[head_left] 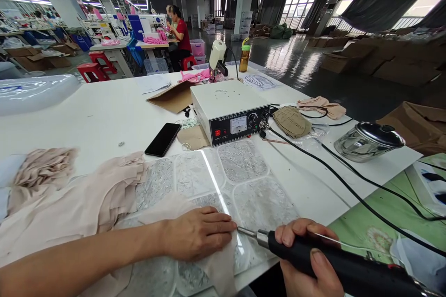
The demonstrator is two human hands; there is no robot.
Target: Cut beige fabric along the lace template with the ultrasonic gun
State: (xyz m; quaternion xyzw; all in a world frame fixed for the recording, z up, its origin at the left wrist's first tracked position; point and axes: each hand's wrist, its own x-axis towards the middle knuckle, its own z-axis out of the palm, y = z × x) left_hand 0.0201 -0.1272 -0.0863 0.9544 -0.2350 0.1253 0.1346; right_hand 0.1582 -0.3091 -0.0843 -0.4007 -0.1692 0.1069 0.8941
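Black tool [362, 267], likely weighty, best gripped mid-handle, fills curled right hand [298, 278]; left hand [198, 233], fingers together, flattens limp cloth [223, 273]

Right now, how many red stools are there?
3: a near stool and a farther stool beyond the table's left side, a third stool under the seated person. More may be hidden.

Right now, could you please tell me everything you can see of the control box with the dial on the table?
The control box is a low, wide case with a plain pale top and sides, apparently painted metal. Its black front panel carries a pale meter, knobs, a red switch, small lights and printed lettering. It sits upright on the white table, its front angled toward the person. A black cable plugs into the panel's right part.
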